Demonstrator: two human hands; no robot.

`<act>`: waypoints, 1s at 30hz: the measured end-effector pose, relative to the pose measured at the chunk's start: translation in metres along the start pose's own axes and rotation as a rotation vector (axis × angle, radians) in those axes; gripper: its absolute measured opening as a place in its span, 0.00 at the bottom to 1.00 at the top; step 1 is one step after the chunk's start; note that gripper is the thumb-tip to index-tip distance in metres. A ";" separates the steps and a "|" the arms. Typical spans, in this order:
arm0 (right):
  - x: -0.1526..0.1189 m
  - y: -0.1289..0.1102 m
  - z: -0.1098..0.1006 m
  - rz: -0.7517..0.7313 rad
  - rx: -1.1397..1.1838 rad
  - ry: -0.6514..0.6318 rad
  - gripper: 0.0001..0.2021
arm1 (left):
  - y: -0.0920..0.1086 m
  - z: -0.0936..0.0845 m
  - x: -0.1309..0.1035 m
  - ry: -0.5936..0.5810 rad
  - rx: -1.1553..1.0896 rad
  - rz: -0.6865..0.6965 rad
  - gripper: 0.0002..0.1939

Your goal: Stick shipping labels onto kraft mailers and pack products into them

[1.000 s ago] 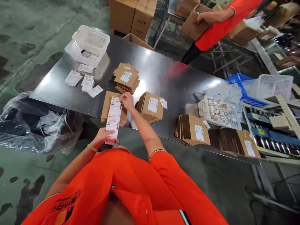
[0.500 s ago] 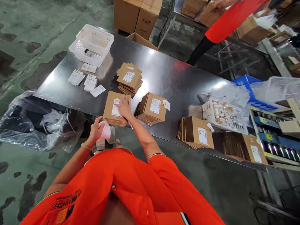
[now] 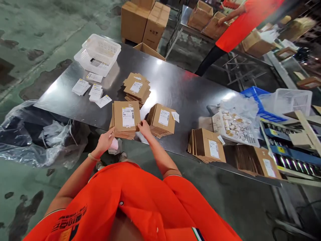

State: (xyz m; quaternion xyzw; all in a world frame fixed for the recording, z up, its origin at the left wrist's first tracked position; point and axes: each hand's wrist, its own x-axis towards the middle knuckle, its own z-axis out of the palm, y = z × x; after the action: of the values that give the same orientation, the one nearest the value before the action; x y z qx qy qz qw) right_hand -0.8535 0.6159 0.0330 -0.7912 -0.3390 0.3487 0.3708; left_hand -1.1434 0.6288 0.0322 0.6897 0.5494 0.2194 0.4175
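A flat brown carton (image 3: 117,117) with a white label (image 3: 128,117) lies on top of a stack at the table's near edge. My right hand (image 3: 144,129) pinches its lower right corner. At the lower left corner, my left hand (image 3: 105,141) has its fingers closed at the carton's edge, with pale pink paper (image 3: 114,144) hanging below them. Beside my right hand stands another stack of labelled cartons (image 3: 163,118). Behind is a third, uneven stack (image 3: 136,87). Loose white labels (image 3: 95,92) are spread to the left.
On the metal table (image 3: 173,87) are white baskets (image 3: 99,53), more carton stacks (image 3: 209,147), a basket of small parts (image 3: 235,129) and a blue crate (image 3: 258,97). A plastic-lined bin (image 3: 45,134) stands at left. Another person's arm (image 3: 233,15) is across the aisle.
My right hand has moved from the label's face to the carton's lower right corner. My left hand has come up to the left corner. The top carton has shifted slightly on its stack.
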 end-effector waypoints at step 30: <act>-0.103 -0.029 0.081 -0.210 0.299 -0.596 0.18 | -0.004 0.003 -0.068 0.068 -1.027 -0.241 0.44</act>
State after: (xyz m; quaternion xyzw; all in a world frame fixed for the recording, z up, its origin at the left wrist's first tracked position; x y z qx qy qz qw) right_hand -0.9809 0.5764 0.0486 -0.5522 -0.4571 0.5701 0.4014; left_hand -1.1638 0.5637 0.0384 0.3207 0.4596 0.4330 0.7060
